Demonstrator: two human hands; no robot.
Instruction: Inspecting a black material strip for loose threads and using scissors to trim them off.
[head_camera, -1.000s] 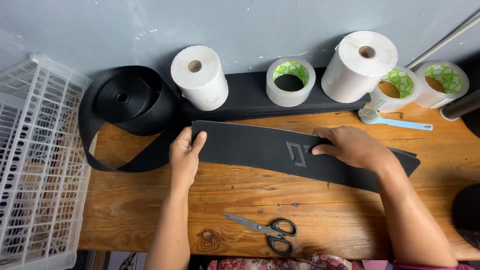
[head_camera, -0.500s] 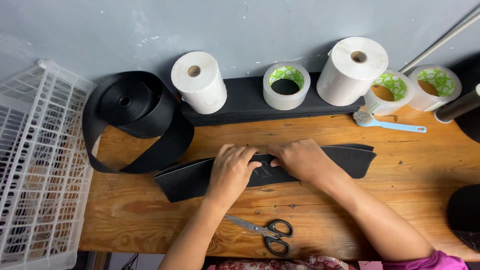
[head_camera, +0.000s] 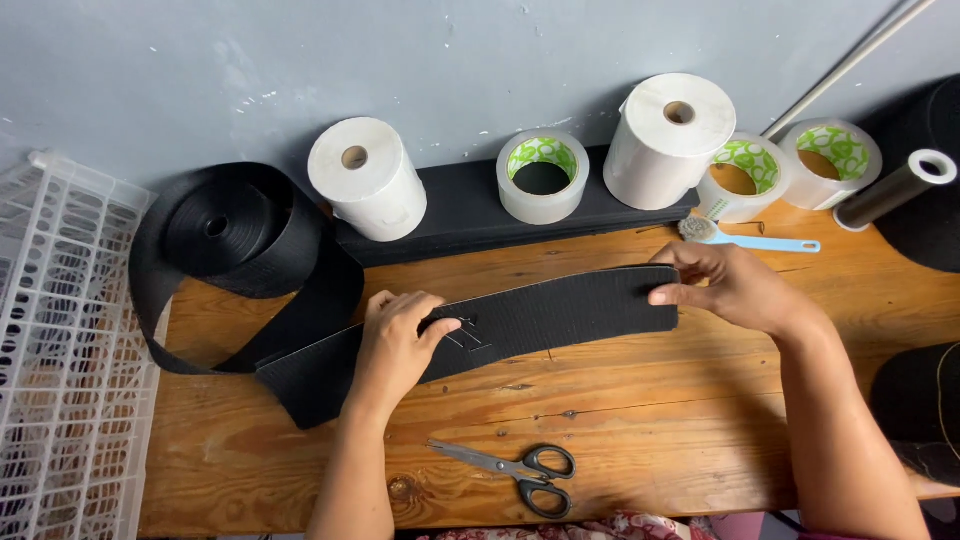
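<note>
A wide strip of black webbing (head_camera: 560, 315) lies slanted across the wooden table (head_camera: 640, 440), coming off a big black roll (head_camera: 215, 230) at the back left. My left hand (head_camera: 395, 345) presses down on the strip near its middle, fingers by a small pale mark. My right hand (head_camera: 725, 285) pinches the strip's right end between thumb and fingers, holding it just off the wood.
Scissors (head_camera: 515, 468) lie near the front edge. Along the wall stand two white paper rolls (head_camera: 365, 180), three tape rolls with green cores (head_camera: 542, 175), a blue-handled brush (head_camera: 745, 238) and a dark tube (head_camera: 890, 190). A white plastic crate (head_camera: 65, 360) fills the left side.
My hands were together over the bunched strip half a second ago. Now they are apart, the right one has drawn the strip's end out to the right, and the webbing lies stretched flat.
</note>
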